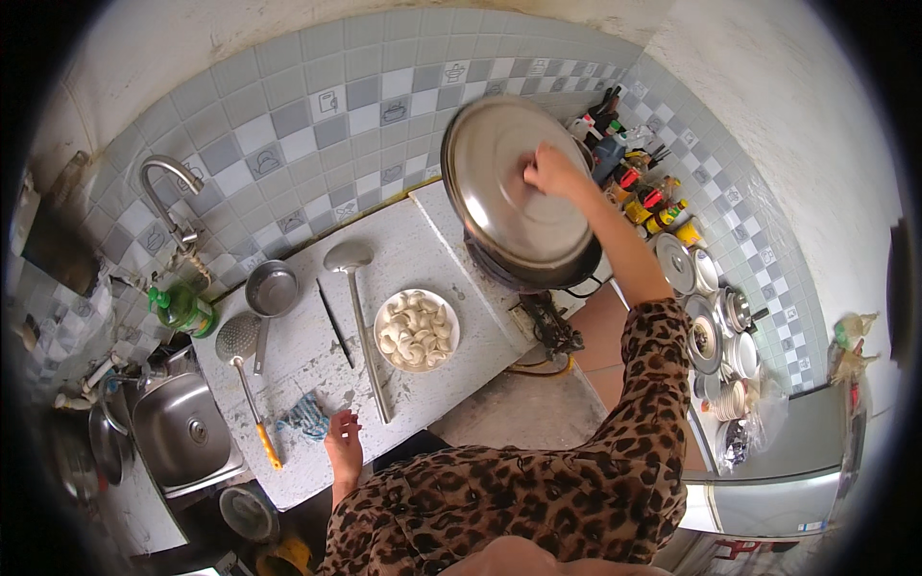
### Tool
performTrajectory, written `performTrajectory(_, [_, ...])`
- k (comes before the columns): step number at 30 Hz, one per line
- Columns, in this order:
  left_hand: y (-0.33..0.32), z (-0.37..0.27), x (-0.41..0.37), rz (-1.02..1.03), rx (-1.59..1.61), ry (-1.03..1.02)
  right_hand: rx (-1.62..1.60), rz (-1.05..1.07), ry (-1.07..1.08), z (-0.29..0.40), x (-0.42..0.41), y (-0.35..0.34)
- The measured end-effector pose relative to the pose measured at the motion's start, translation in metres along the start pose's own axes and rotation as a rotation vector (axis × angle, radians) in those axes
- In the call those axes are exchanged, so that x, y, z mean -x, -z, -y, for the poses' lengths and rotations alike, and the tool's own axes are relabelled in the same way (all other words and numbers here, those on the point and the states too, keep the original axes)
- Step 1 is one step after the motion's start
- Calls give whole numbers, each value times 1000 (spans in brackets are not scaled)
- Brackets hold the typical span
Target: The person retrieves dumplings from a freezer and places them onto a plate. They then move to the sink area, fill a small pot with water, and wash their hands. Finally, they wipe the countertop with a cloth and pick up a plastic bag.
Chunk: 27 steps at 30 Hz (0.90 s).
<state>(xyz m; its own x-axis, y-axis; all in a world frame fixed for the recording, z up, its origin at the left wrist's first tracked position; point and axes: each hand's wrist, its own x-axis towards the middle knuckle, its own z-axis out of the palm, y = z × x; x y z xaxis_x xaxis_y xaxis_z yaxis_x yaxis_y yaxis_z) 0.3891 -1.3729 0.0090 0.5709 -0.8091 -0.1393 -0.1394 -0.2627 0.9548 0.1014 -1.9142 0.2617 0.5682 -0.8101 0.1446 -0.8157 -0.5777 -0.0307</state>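
My right hand (pixel 555 171) grips the knob of a large round metal lid (pixel 490 209). The lid is over a dark wok (pixel 551 279), whose lower rim and side handle show beneath it; the wok's inside is hidden. By the counter's front edge, my left hand (pixel 344 441) has loosely bent fingers and nothing visible in it. Beside it lies a crumpled blue striped cloth (pixel 308 416). Between my hands, a white plate (pixel 382 353) holds many pale, crescent-shaped dumplings (pixel 414 327). A long-handled metal ladle (pixel 364 338) lies just left of the plate.
On the speckled counter (pixel 432 237) lie a dark thin stick (pixel 335 324), a small saucepan (pixel 272 289) and a yellow-handled skimmer (pixel 239 338). A green pump bottle (pixel 181 309) stands near the faucet (pixel 169 194) and steel sink (pixel 184 417). Seasoning bottles (pixel 652 194) and stacked bowls (pixel 742 354) line the right side.
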Motion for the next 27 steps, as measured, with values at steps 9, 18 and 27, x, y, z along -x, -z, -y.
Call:
performTrajectory(9, [-4, -26, 1, 6, -90, -7, 112, 186, -161, -43, 44, -92])
performTrajectory(18, [-5, -26, 0, -15, -147, -76, 4, 224, -194, -37, 39, -95])
performTrajectory(27, [-9, -11, -5, 20, -211, -140, -323, -71, -206, 40, 127, -56])
